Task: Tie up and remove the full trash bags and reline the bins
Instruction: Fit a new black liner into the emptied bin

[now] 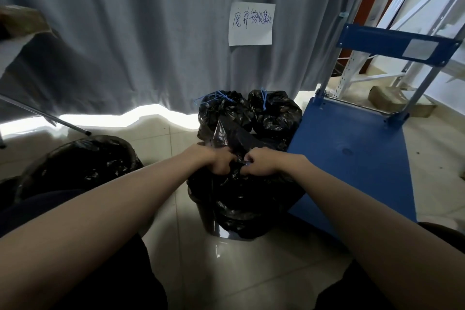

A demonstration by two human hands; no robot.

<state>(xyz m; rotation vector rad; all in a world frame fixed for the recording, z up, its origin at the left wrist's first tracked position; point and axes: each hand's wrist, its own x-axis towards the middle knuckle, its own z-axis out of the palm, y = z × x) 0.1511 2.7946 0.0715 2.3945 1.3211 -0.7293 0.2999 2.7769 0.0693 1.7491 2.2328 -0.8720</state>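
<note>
A full black trash bag [241, 199] sits in a dark bin [208, 221] on the tiled floor in front of me. My left hand [220, 160] and my right hand [259, 161] both grip the gathered top of this bag, fists close together. A loose flap of the bag sticks up behind my hands. Behind it stand two tied black bags [224, 111] [276, 111], each closed with a blue tie. A second bin lined with a black bag [80, 161] stands at the left.
A blue platform trolley [352, 156] lies right of the bags, its handle upright. A grey curtain [125, 45] with a handwritten paper sign [251, 24] hangs behind. White metal shelving [364, 58] is at the back right, a cardboard box [392, 100] beside it.
</note>
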